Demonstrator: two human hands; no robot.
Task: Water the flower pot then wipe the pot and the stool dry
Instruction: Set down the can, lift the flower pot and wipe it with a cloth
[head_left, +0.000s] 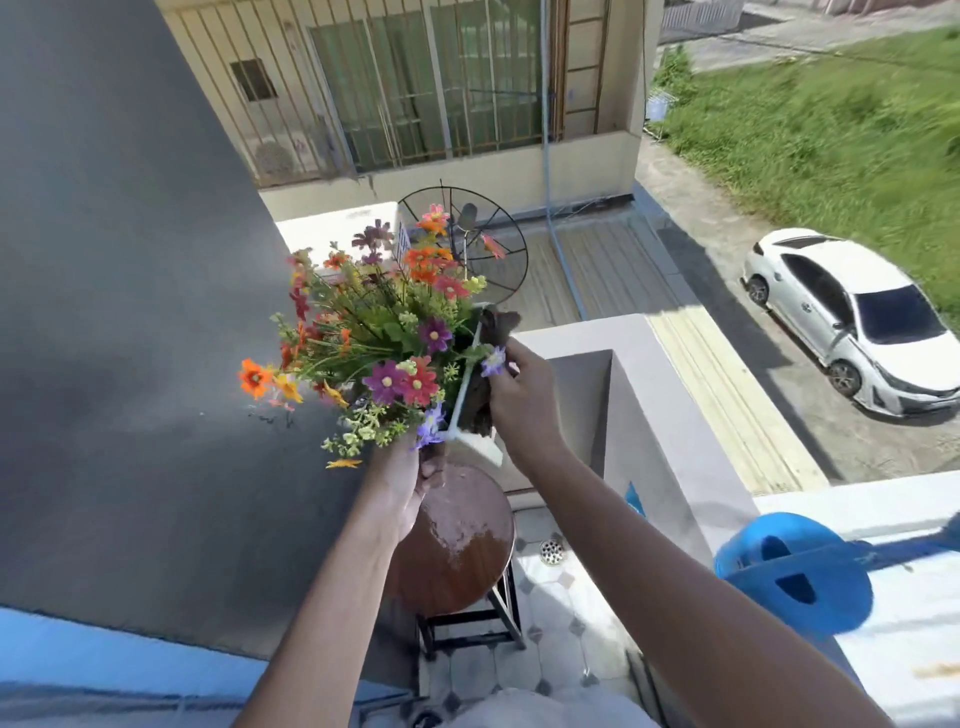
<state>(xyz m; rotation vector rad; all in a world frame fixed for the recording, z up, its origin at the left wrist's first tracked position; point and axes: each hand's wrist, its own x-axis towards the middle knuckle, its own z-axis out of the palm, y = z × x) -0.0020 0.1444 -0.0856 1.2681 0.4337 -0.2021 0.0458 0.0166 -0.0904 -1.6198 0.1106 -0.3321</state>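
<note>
**Flower pot held tilted above a wet stool on a balcony**

A person stands on a small balcony, both bare arms reaching forward. The left hand (410, 488) grips the near end of a white rectangular flower pot (475, 441) from below. The pot is lifted clear of the stool and tipped to the left, so its bunch of orange, pink, purple and yellow flowers (374, 343) leans toward a dark grey wall (130, 312). The right hand (519, 400) is closed on a dark cloth (485, 374) pressed against the pot's upturned side.

Directly below sits a round brown wooden stool (457, 545) on a black metal frame, its seat shiny with water. A floor drain (551, 550) lies in the tiled floor beside it. A blue watering can (795, 577) rests on the parapet ledge (675, 415) at right, well apart from the pot. Beyond the ledge are a satellite dish (498, 244), a neighbouring building, grass and 1 white car (857, 322).
</note>
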